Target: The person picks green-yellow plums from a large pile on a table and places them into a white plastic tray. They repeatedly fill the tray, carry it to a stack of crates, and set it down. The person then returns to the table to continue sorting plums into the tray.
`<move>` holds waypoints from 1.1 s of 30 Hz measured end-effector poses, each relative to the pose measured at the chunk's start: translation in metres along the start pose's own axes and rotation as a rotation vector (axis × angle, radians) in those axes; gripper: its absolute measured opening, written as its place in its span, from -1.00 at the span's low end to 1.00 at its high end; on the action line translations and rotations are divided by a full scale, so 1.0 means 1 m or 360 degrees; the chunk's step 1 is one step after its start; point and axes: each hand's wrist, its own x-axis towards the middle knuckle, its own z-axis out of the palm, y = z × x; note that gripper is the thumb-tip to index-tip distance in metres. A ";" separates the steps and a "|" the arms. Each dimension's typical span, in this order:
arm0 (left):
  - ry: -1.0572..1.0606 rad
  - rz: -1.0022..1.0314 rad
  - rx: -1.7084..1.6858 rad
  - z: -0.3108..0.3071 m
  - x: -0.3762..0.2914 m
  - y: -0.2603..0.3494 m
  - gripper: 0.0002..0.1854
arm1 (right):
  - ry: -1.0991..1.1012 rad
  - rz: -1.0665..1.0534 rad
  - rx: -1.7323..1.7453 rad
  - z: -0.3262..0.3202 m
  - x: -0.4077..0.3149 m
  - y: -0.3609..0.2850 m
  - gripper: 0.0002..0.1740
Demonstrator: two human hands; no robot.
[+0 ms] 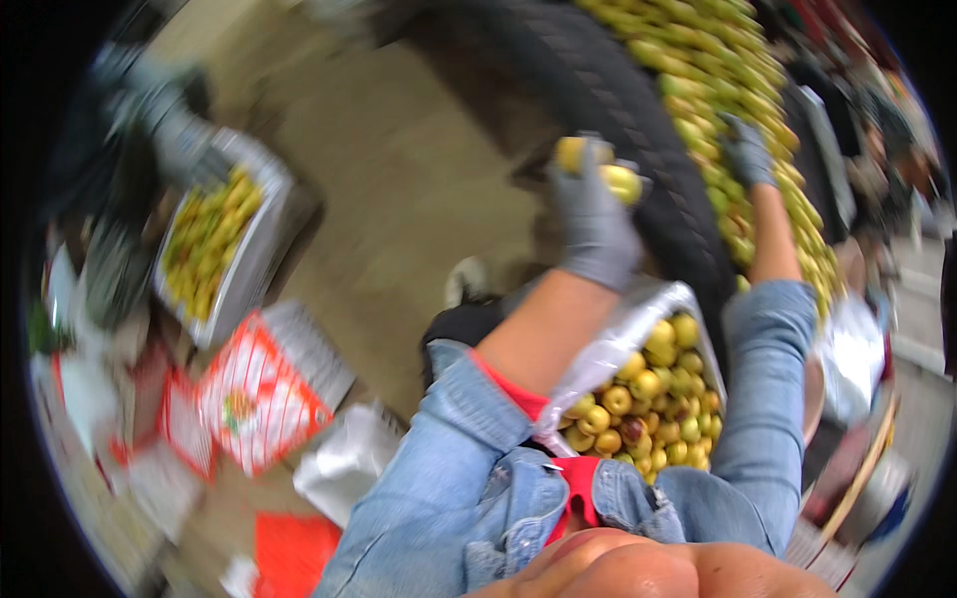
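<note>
My left hand, in a grey glove, is raised beside the dark padded edge of a long sorting table. It holds at least two yellow-green fruits, a rear one and a front one. On the table lies a dense spread of similar fruit. My right hand, gloved too, reaches down onto this spread; its fingertips are blurred among the fruit, so its grip is unclear. Between my forearms, close to my body, a box lined with silvery plastic contains many round yellow-green and brownish fruits.
At left, another person's gloved hand touches a lined box of yellow-green fruit. Red-and-white printed cartons, a white plastic bag and a red sheet lie on the floor. People stand blurred beyond the table.
</note>
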 end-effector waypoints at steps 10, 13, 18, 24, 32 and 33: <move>-0.0127 -0.0264 0.0210 0.014 -0.012 -0.011 -0.67 | -0.0024 0.0501 -0.0034 -0.034 -0.184 0.062 -0.65; -0.0201 -0.0320 0.0271 0.014 -0.016 -0.016 -0.68 | -0.0040 0.0659 -0.0251 -0.040 -0.233 0.075 -0.66; -0.0233 -0.0397 0.0360 0.011 -0.020 -0.021 -0.64 | 0.0048 0.0681 -0.0176 -0.042 -0.292 0.084 -0.56; -0.0344 -0.0482 0.0417 0.005 -0.015 -0.029 -0.60 | 0.0349 0.0685 -0.0229 -0.036 -0.339 0.109 -0.59; -0.0341 -0.0495 0.0468 0.008 -0.022 -0.035 -0.73 | 0.0550 0.0976 0.0792 -0.069 -0.236 0.089 -0.67; -0.0333 -0.0488 0.0481 0.008 -0.021 -0.037 -0.74 | 0.0462 0.1025 0.0791 -0.067 -0.213 0.089 -0.64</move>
